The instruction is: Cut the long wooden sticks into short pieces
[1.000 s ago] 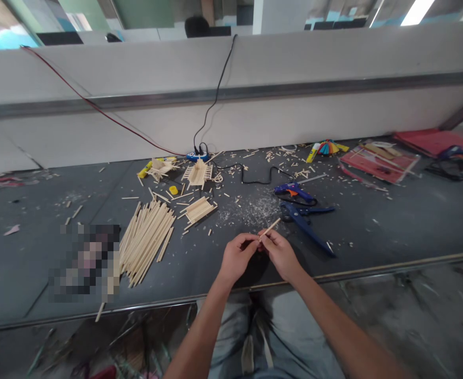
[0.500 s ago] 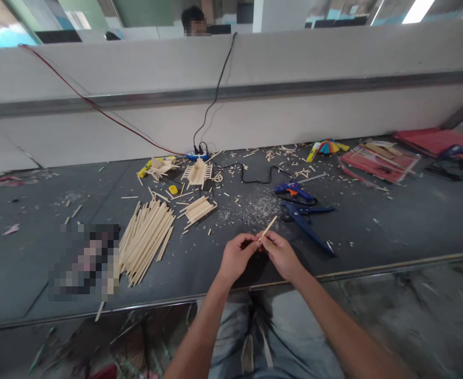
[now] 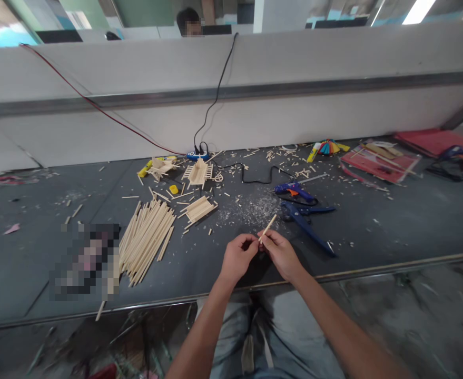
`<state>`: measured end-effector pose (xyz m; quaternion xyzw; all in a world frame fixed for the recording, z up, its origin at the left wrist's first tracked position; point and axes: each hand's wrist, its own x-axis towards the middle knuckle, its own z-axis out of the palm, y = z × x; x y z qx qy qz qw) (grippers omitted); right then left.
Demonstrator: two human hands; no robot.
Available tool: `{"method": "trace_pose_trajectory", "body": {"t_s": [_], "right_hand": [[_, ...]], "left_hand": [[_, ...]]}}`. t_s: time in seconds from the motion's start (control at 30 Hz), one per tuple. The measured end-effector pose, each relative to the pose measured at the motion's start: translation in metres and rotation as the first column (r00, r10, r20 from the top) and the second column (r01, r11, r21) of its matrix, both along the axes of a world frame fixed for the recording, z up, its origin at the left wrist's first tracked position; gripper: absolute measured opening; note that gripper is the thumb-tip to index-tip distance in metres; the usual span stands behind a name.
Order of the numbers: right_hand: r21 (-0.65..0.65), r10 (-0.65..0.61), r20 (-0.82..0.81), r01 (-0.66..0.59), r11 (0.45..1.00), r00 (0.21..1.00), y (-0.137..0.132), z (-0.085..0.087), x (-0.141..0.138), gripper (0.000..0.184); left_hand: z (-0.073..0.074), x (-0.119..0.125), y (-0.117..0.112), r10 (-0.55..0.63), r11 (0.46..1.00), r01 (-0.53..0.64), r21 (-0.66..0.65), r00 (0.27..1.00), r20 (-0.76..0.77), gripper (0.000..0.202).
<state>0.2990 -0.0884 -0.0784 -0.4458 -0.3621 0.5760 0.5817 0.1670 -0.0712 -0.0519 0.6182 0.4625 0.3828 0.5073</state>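
Observation:
Over the near part of the table, my right hand (image 3: 282, 253) pinches a short pale wooden stick (image 3: 269, 223) between thumb and fingers, its free end slanting up and away to the right. My left hand (image 3: 238, 256) is closed, its fingertips meeting at the stick's lower end; what lies between them is hidden. A blue-handled cutter (image 3: 304, 225) lies just right of my hands, with a blue glue gun (image 3: 294, 190) behind it. Farther left sit small stick-built pieces: a flat tray-like one (image 3: 198, 209) and a chair-like one (image 3: 198, 172).
A heap of wooden sticks (image 3: 147, 242) lies to the left, beside a blurred dark object (image 3: 89, 258). Offcuts and shavings (image 3: 260, 208) litter the middle. Behind are a blue power socket (image 3: 198, 156) with cables, yellow tubes (image 3: 313, 152) and red sheets (image 3: 385, 163). A person (image 3: 189, 22) is beyond the partition.
The stick has shifted very slightly in my fingers, and more of its lower end shows. Both hands stay in nearly the same place.

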Motion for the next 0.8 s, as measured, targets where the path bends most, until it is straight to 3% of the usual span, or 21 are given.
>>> {"method": "trace_pose_trajectory", "body": {"t_s": [0.8], "right_hand": [[-0.032,0.015,-0.021,-0.016,0.999,1.0,-0.0003,0.0016,-0.0007,0.021]], "left_hand": [[0.0011,-0.0013,0.0001,0.039,0.998,-0.04,-0.046,0.999,-0.005,0.019]]}}
